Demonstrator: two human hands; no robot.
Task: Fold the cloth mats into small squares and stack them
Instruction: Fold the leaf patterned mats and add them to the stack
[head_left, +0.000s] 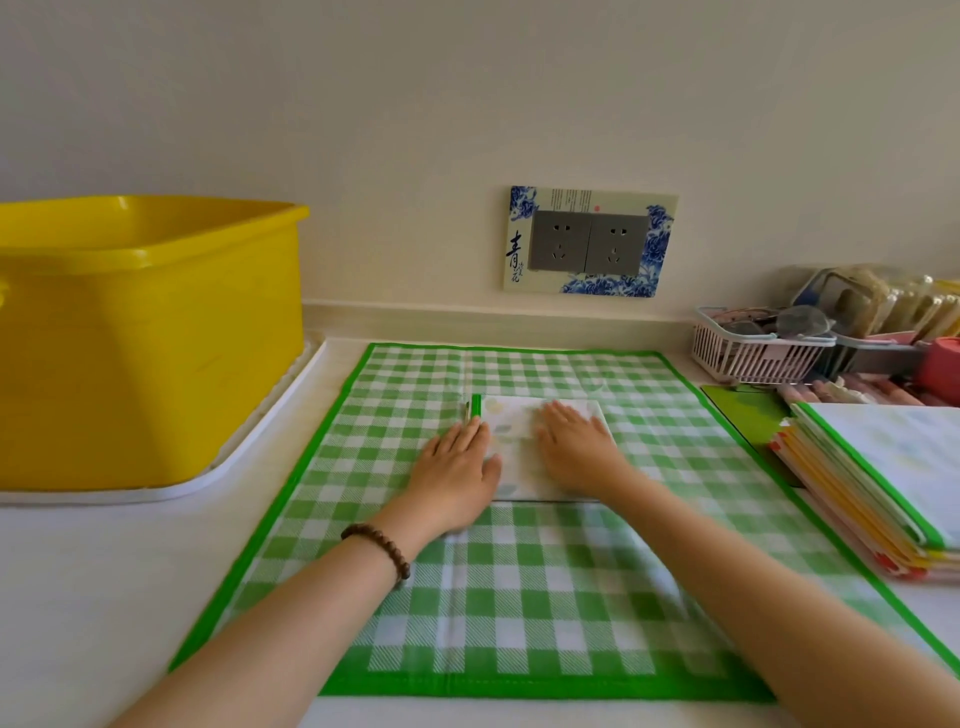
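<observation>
Both flat, released hands, left hand (457, 467) and right hand (574, 449), partly cover a folded mat (519, 441) on the checked mat (519, 597); the basket (753, 353) contents are unclear.

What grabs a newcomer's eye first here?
The big yellow tub at far left, on a white tray. Then the green checked mat spread across the middle, where the left hand and right hand press flat on a small folded mat. A stack of mats sits at right.
</observation>
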